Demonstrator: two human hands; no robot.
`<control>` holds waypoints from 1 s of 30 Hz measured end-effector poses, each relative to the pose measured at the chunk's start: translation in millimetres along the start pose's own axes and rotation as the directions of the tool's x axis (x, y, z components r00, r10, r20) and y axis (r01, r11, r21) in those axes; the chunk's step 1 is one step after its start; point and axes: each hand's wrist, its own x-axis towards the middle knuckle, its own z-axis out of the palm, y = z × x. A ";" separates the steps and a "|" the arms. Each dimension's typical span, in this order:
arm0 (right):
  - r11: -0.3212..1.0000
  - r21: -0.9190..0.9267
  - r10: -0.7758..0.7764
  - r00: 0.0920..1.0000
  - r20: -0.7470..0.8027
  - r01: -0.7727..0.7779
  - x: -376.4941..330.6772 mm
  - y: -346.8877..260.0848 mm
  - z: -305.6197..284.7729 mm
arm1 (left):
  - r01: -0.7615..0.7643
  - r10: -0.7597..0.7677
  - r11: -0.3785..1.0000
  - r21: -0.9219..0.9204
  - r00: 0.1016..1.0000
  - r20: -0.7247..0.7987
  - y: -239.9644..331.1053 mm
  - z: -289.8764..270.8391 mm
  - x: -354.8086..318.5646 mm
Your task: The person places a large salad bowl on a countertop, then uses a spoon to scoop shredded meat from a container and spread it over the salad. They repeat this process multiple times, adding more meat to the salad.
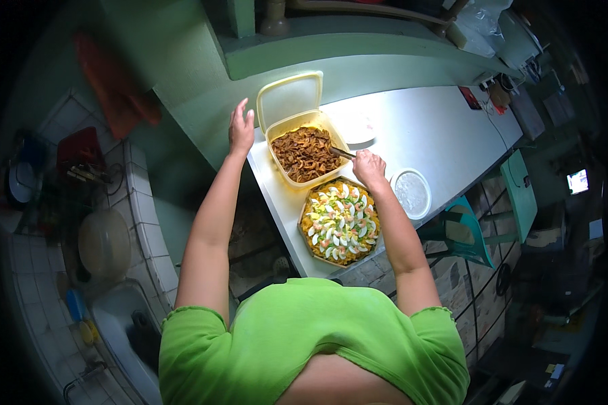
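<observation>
Head view: the right hand (pixel 369 168) grips a utensil (pixel 344 154) reaching into the tub (pixel 287 125) of brown food (pixel 300 155), just above frame centre. The left hand (pixel 242 128), fingers parted, hangs upper left; egg-topped food (pixel 340 223) lies below.

A home kitchen, from its sink (pixel 117 317), tiled counter (pixel 144 206) and food (pixel 341 223).
</observation>
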 end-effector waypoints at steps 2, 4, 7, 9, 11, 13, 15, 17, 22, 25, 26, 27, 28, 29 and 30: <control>0.997 0.071 0.034 0.999 0.004 -0.034 -4.3 0.9 -10.3 | -0.028 0.027 0.999 0.040 1.000 0.015 -16.2 -26.1 -35.8; 0.986 0.157 0.049 0.999 0.004 -0.049 -21.4 8.0 -28.5 | 0.024 -0.035 0.994 0.107 0.995 0.096 -40.6 -54.4 -88.1; 0.954 0.298 0.059 0.998 -0.035 -0.046 -70.8 24.7 -55.9 | 0.281 -0.287 0.958 0.064 0.921 0.261 -82.8 -96.7 -201.3; 0.949 0.307 0.064 0.998 0.017 -0.067 -105.6 31.8 -64.7 | 0.534 -0.546 0.828 0.172 0.699 0.462 -109.3 -126.8 -283.7; 0.947 0.314 0.043 0.995 0.086 -0.068 -129.4 36.8 -66.1 | 0.705 -0.730 0.639 0.307 0.428 0.533 -128.8 -152.8 -359.5; 0.978 0.205 0.006 0.995 0.104 -0.028 -136.3 30.2 -55.0 | 0.680 -0.752 0.623 0.387 0.386 0.534 -142.8 -171.6 -414.5; 0.990 0.139 -0.020 0.994 0.106 0.005 -138.9 21.8 -43.4 | 0.820 -0.853 0.419 0.390 0.207 0.480 -150.0 -180.7 -448.4; 0.991 0.137 -0.005 0.993 0.116 -0.011 -138.5 19.7 -39.2 | 0.908 -0.911 0.226 0.353 0.068 0.408 -152.1 -185.7 -462.7; 0.970 0.238 0.039 0.996 0.082 -0.058 -132.6 32.5 -60.1 | 0.916 -0.921 0.222 0.333 0.086 0.379 -128.3 -202.0 -451.7; 0.946 0.322 -0.004 0.992 -0.127 0.045 -106.3 22.8 -68.6 | 0.923 -0.945 0.162 0.349 0.043 0.325 -110.6 -207.5 -439.1; 0.932 0.347 -0.032 0.974 -0.222 0.109 -95.9 15.9 -68.9 | 0.922 -0.955 0.137 0.363 0.025 0.297 -106.4 -210.2 -437.1; 0.949 0.285 -0.073 0.976 -0.205 0.131 -84.3 7.4 -68.5 | 0.926 -0.948 0.154 0.344 0.041 0.314 -102.9 -212.3 -436.5; 0.963 0.224 -0.111 0.977 -0.183 0.152 -74.6 -1.1 -67.8 | 0.926 -0.948 0.155 0.344 0.042 0.315 -100.3 -214.9 -437.7; 0.975 0.168 -0.127 0.983 -0.135 0.149 -71.6 -6.1 -68.1 | 0.919 -0.956 0.134 0.371 0.021 0.293 -98.8 -217.5 -439.1; 0.963 0.200 -0.144 0.972 -0.184 0.181 -74.2 -6.6 -69.2 | 0.931 -0.947 0.156 0.330 0.046 0.319 -98.0 -220.3 -441.0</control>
